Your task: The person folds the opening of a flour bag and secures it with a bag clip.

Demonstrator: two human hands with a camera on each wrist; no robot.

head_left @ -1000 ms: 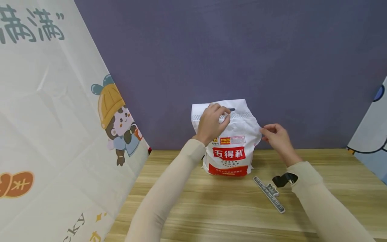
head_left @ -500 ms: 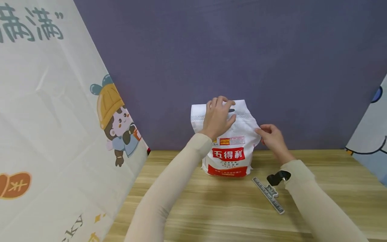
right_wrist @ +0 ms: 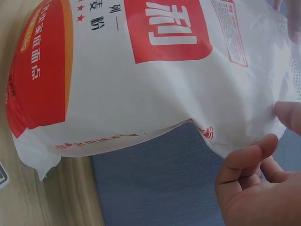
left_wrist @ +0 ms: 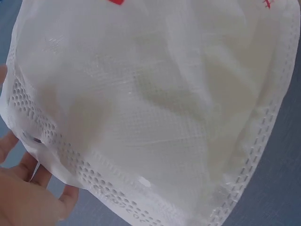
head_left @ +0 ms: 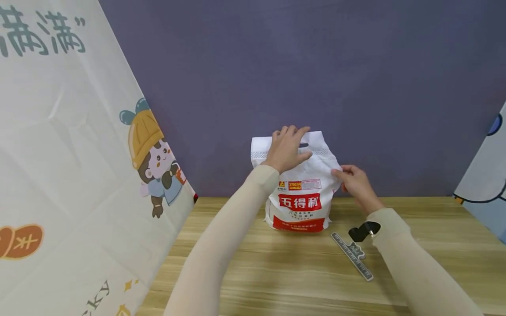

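A white wheat flour bag (head_left: 299,188) with red printed panels stands upright on the wood-grain counter (head_left: 280,281), at the centre of the head view, with a plain purple-grey backdrop (head_left: 253,79) at twelve o'clock behind it. The person's left hand (head_left: 283,152) is at the bag's eleven o'clock, its fingers spread over the perforated top band beside the handle slot (head_left: 303,145); whether they press on the fabric or only brush it cannot be told. At three o'clock the right hand (head_left: 353,181) pinches the bag's side edge below the top corner, thumb on the front and curled fingers against the rim. A long clip (head_left: 352,256) with a piano-key pattern lies on the counter between four and five o'clock of the bag, apart from it and touched by neither hand. The work looks to be at an early stage: the bag is standing and both hands are at its upper part, but the top band rises unfolded and nothing is fastened across it yet. Whether the bag's mouth is sealed does not show.
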